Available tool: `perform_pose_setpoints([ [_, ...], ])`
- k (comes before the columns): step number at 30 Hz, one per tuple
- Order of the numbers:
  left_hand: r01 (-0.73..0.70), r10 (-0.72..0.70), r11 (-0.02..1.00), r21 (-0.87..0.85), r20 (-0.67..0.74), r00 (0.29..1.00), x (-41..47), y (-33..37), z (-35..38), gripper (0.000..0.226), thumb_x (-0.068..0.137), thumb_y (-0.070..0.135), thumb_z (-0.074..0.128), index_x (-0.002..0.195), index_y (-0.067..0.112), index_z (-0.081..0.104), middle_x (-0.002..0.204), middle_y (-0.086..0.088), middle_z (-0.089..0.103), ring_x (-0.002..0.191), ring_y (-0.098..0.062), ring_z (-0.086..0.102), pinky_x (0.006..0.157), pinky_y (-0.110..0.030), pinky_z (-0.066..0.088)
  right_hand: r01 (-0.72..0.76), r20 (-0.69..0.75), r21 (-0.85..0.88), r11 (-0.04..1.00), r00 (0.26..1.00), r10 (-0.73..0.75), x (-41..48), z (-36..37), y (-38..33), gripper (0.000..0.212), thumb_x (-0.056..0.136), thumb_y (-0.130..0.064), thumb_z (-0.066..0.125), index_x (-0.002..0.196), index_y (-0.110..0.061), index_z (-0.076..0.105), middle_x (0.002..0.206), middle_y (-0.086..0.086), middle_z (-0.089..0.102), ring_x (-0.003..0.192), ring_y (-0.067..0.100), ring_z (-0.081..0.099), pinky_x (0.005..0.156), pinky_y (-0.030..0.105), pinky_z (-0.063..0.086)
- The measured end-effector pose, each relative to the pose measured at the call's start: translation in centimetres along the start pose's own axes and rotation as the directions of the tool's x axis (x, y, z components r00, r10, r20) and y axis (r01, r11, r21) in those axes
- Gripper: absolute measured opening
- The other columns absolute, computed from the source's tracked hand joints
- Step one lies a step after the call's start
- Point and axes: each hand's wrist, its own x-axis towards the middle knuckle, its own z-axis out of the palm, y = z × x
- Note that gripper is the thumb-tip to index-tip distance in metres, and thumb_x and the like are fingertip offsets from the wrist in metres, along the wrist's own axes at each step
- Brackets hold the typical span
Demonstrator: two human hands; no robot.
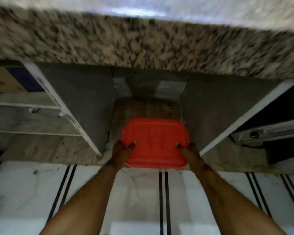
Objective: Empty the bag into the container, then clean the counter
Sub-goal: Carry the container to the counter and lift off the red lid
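A container with a red lid (154,136) sits low in an open compartment under the granite counter (143,41), at the front edge of its floor. My left hand (121,150) grips the container's left side, thumb on the lid. On the right side my right hand (190,150) holds it the same way. The container's body is hidden under the lid. No bag is in view. The frame is motion-blurred.
Grey side panels (85,102) wall the compartment on both sides. A white shelf unit (29,106) with a cardboard box stands at the left, and a dark opening with a metal rail (268,131) at the right. White floor tiles with black stripes (163,200) lie below.
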Motion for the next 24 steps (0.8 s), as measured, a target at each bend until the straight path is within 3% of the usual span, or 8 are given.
perform_pose_setpoints([
  [3, 0.025, -0.025, 1.0, -0.011, -0.001, 1.0, -7.5, 4.3, -2.5, 0.066, 0.085, 0.046, 0.077, 0.136, 0.011, 0.054, 0.129, -0.001, 0.061, 0.113, -0.021, 0.061, 0.099, -0.033, 0.048, -0.032, -0.057, 0.011, 0.999, 0.998, 0.032, -7.3, -2.0, -2.9, 0.061, 0.088, -0.039, 0.078, 0.138, -0.013, 0.055, 0.127, 0.006, 0.064, 0.115, 0.03, 0.064, 0.098, 0.04, 0.052],
  [6, 0.022, -0.022, 1.0, -0.007, -0.031, 0.999, -16.7, 9.4, -5.9, 0.054, 0.085, 0.038, 0.079, 0.131, 0.015, 0.06, 0.122, -0.005, 0.069, 0.11, -0.025, 0.067, 0.097, -0.035, 0.052, -0.01, -0.099, -0.014, 1.0, 0.995, 0.009, -16.2, -4.7, -6.7, 0.036, 0.085, -0.044, 0.08, 0.111, -0.024, 0.066, 0.121, 0.011, 0.073, 0.107, 0.031, 0.07, 0.1, 0.049, 0.056],
  [8, 0.023, -0.023, 1.0, -0.006, -0.013, 1.0, -23.0, 12.3, -8.2, 0.054, 0.084, 0.037, 0.08, 0.131, 0.02, 0.06, 0.118, -0.001, 0.069, 0.109, -0.023, 0.067, 0.098, -0.037, 0.052, 0.022, -0.074, -0.061, 0.998, 0.997, -0.027, -22.2, -6.9, -9.1, 0.045, 0.077, -0.055, 0.079, 0.112, -0.03, 0.067, 0.116, 0.006, 0.076, 0.104, 0.028, 0.073, 0.097, 0.052, 0.058],
  [11, 0.04, -0.041, 0.999, 0.006, 0.029, 0.999, -31.1, 17.1, -11.6, 0.069, 0.077, 0.053, 0.078, 0.136, 0.024, 0.057, 0.12, 0.003, 0.07, 0.107, -0.018, 0.068, 0.096, -0.04, 0.055, 0.029, -0.037, -0.072, 0.997, 0.999, -0.032, -30.4, -10.1, -13.0, 0.067, 0.071, -0.069, 0.078, 0.127, -0.039, 0.058, 0.118, -0.002, 0.074, 0.105, 0.023, 0.074, 0.096, 0.052, 0.059],
  [15, 0.023, -0.021, 0.998, 0.059, -0.031, 0.999, -38.8, 22.9, -15.1, 0.083, 0.06, 0.075, 0.076, 0.119, 0.019, 0.062, 0.108, 0.001, 0.072, 0.092, -0.015, 0.071, 0.078, -0.035, 0.06, 0.076, -0.096, -0.113, 0.991, 0.992, -0.087, -39.7, -13.1, -18.9, 0.078, 0.066, -0.079, 0.073, 0.123, -0.028, 0.055, 0.116, 0.0, 0.07, 0.102, 0.022, 0.072, 0.089, 0.047, 0.061],
  [19, -0.079, 0.086, 0.992, 0.095, -0.079, 0.993, -44.3, 30.3, -17.7, 0.063, 0.077, 0.054, 0.08, 0.116, 0.009, 0.059, 0.105, -0.002, 0.067, 0.078, -0.001, 0.061, 0.056, -0.017, 0.043, 0.128, -0.209, -0.15, 0.98, 0.965, -0.158, -46.3, -15.4, -25.7, 0.062, 0.08, -0.062, 0.076, 0.115, -0.012, 0.065, 0.111, 0.007, 0.072, 0.094, 0.022, 0.069, 0.064, 0.027, 0.05],
  [21, -0.119, 0.127, 0.989, 0.084, -0.097, 0.987, -46.2, 33.5, -18.9, 0.059, 0.078, 0.053, 0.079, 0.112, 0.01, 0.058, 0.103, -0.001, 0.067, 0.077, 0.0, 0.058, 0.055, -0.018, 0.039, 0.152, -0.232, -0.169, 0.974, 0.954, -0.189, -48.5, -16.6, -29.2, 0.055, 0.082, -0.06, 0.075, 0.109, -0.012, 0.068, 0.106, 0.007, 0.073, 0.089, 0.02, 0.068, 0.061, 0.024, 0.045],
  [24, -0.196, 0.198, 0.98, 0.023, -0.094, 0.976, -48.3, 38.1, -20.7, 0.069, 0.07, 0.065, 0.077, 0.11, 0.012, 0.059, 0.102, -0.003, 0.069, 0.082, -0.012, 0.067, 0.065, -0.031, 0.054, 0.203, -0.243, -0.196, 0.959, 0.938, -0.248, -51.1, -18.5, -34.3, 0.064, 0.076, -0.07, 0.072, 0.106, -0.014, 0.069, 0.1, 0.005, 0.074, 0.087, 0.02, 0.069, 0.065, 0.029, 0.05],
])
